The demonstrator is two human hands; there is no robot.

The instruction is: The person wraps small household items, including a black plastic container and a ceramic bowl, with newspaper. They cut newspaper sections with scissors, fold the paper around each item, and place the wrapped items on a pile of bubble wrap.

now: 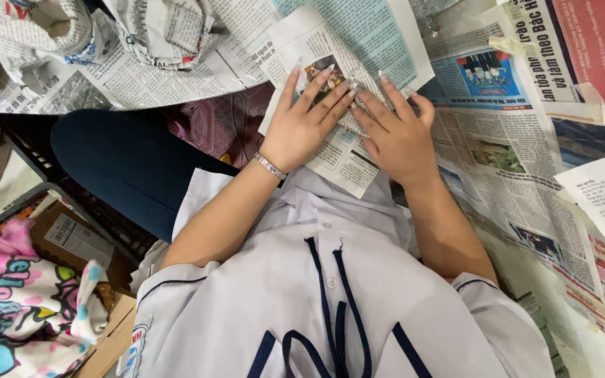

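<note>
Two hands lie flat on a folded newspaper sheet (pixel 337 91) — that is what I see from the head camera looking down. My left hand (pixel 302 122) presses palm down on the sheet's near part, fingers spread and straight, the tips over a small colour photo printed on the page; a metal bracelet (pixel 270 166) circles that wrist. My right hand (pixel 397 133) rests just beside it, also palm down with fingers extended, and the fingertips of both hands meet near the middle of the sheet. Neither grip is clenched: both are released, flat against the paper, grasping nothing.

The folded sheet sits on top of other spread newspapers (pixel 505 161) that cover the surface ahead and to the right, and its near edge overlaps the collar of a white shirt with dark blue trim (pixel 330 294). Further off, at the upper left, crumpled newspaper bundles (pixel 162 28) lie on more pages. A dark blue trouser leg (pixel 120 164) shows to the left — beyond it, at the lower left, a pink patterned cloth (pixel 15 308) rests on a cardboard box (pixel 71 238).
</note>
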